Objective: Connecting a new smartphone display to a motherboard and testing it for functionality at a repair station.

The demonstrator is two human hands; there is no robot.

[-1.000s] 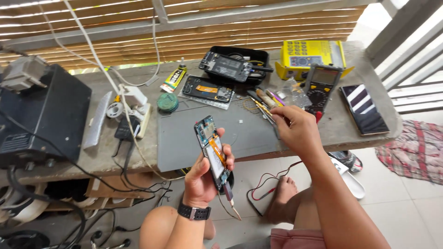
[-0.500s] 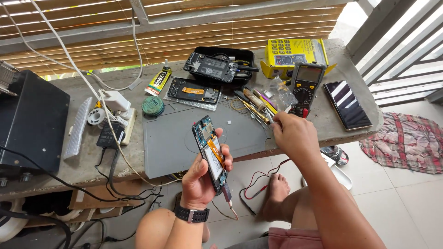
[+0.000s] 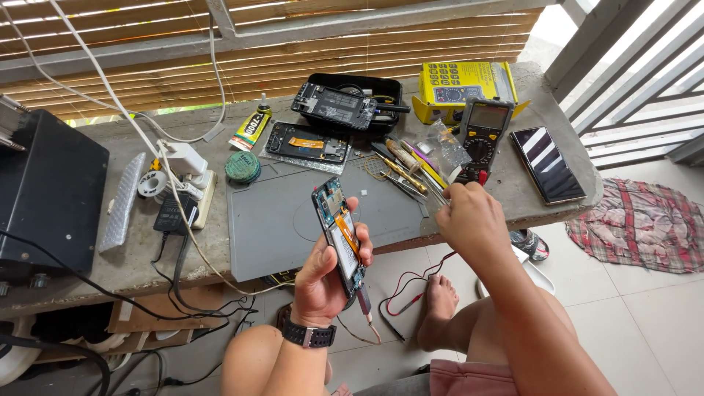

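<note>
Meanwhile, the left hand (image 3: pixel 330 275) gripped an opened phone (image 3: pixel 339 233) upright above the mat (image 3: pixel 293 220), while the right hand (image 3: pixel 473 220), fingers closed, reached the tools (image 3: pixel 407 172) on the tabletop (image 3: pixel 132 253).

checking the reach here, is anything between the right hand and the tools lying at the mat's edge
Nothing visible does. The right hand is already at the near end of the tools by the grey mat. The opened phone is off to the side in the left hand.
</note>
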